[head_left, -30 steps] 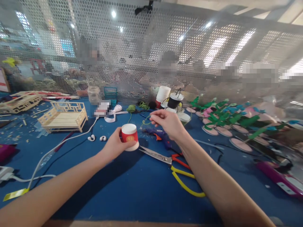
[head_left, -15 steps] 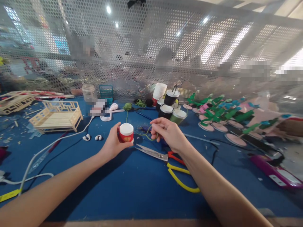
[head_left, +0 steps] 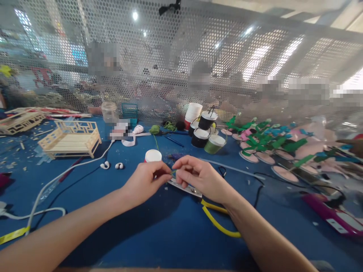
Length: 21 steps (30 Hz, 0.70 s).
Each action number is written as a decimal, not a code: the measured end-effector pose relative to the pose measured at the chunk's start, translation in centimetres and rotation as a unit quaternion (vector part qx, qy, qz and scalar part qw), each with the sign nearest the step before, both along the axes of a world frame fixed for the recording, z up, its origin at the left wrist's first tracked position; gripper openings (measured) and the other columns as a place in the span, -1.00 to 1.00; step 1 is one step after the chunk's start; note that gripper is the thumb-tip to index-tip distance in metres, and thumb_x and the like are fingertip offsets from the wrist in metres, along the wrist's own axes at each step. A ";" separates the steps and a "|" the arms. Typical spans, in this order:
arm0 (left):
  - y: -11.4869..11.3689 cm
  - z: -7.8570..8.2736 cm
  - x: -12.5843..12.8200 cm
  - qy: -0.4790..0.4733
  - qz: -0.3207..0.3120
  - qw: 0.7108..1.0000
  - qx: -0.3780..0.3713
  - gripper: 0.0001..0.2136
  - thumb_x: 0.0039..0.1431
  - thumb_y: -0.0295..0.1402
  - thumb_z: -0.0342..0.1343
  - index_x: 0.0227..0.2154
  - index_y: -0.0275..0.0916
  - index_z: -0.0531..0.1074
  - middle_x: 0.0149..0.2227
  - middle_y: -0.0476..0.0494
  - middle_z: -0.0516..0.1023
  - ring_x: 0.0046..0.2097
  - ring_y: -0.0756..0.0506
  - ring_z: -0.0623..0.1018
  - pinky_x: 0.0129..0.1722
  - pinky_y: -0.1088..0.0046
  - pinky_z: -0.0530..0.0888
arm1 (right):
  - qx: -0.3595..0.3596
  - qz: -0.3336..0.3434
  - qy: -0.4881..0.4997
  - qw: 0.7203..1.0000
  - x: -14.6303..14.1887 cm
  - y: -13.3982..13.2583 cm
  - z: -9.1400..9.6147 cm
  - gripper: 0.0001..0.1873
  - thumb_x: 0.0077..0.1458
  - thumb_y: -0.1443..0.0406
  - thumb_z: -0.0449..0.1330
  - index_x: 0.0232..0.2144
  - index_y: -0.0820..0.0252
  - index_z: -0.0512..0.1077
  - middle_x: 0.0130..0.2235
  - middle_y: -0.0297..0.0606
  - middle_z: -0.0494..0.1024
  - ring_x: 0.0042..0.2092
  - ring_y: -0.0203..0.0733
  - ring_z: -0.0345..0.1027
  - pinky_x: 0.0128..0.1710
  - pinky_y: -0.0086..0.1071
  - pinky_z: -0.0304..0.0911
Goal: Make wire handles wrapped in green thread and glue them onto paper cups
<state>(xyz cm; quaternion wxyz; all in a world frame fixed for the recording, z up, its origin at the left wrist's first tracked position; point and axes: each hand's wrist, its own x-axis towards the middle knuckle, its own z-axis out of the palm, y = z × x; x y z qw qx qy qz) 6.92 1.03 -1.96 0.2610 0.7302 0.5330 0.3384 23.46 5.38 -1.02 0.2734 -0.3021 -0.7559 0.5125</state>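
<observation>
My left hand (head_left: pixel 149 176) is closed, thumb and forefinger pinching a bit of green yarn (head_left: pixel 174 172). Facing it, my right hand (head_left: pixel 200 175) has its fingertips closed on the same yarn, and the two hands almost touch. Just behind my left hand stands a small red paper cup with a white top (head_left: pixel 153 155), its lower part hidden. A green strand runs from the back of that cup to a green yarn ball (head_left: pixel 154 130). Under my right hand lie scissors (head_left: pixel 185 189) with a yellow handle, partly covered.
Behind my right hand stand black cups with loops (head_left: pixel 200 138), a green cup (head_left: pixel 214 144) and a stack of white cups (head_left: pixel 193 111). Paper flowers on pink discs (head_left: pixel 256 145) fill the right. At left are a small wooden bench (head_left: pixel 72 139), white earbuds (head_left: pixel 104 165) and a cable (head_left: pixel 53 177).
My left hand has let go of the red cup and moved right to pinch the yarn. The right hand has moved slightly left and down, still holding the yarn.
</observation>
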 end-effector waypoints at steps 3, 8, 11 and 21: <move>-0.2 0.3 -0.8 0.027 -0.001 1.000 0.008 -0.88 0.03 -0.37 -0.03 -0.52 -0.28 0.35 -0.54 0.03 0.39 -0.50 0.06 0.31 -0.50 0.56 0.25 | 0.063 -0.017 -0.041 0.997 0.0 0.1 -0.2 -0.90 0.00 0.29 0.05 -0.41 0.20 0.32 -0.55 -0.39 0.36 -0.54 -0.41 0.19 -0.55 -0.52 0.15; -0.8 0.7 -2.5 0.037 -0.036 0.995 -0.086 -0.86 0.03 -0.34 -0.04 -0.53 -0.27 0.34 -0.56 0.05 0.37 -0.49 0.05 0.33 -0.48 0.56 0.25 | 0.152 -0.033 -0.106 0.982 -0.4 0.0 -0.7 -0.88 -0.04 0.32 0.07 -0.52 0.23 0.39 -0.59 -0.39 0.32 -0.56 -0.41 0.09 -0.59 -0.53 0.04; -0.8 0.5 -3.4 0.031 -0.008 0.995 -0.093 -0.86 0.01 -0.33 -0.03 -0.49 -0.26 0.38 -0.54 0.04 0.40 -0.48 0.04 0.35 -0.46 0.55 0.26 | 0.145 -0.026 -0.112 0.983 -0.9 0.0 -1.3 -0.87 -0.04 0.30 0.07 -0.50 0.23 0.39 -0.60 -0.40 0.30 -0.57 -0.41 0.08 -0.60 -0.54 0.03; 1.1 -0.4 -5.7 0.048 0.077 0.996 -0.012 -0.79 -0.03 -0.22 0.02 -0.56 -0.27 0.33 -0.59 0.05 0.33 -0.53 0.04 0.28 -0.54 0.55 0.22 | 0.202 -0.084 -0.115 0.969 -2.8 1.4 -2.0 -0.87 -0.06 0.29 0.08 -0.58 0.21 0.31 -0.61 -0.39 0.30 -0.58 -0.39 0.09 -0.60 -0.50 0.02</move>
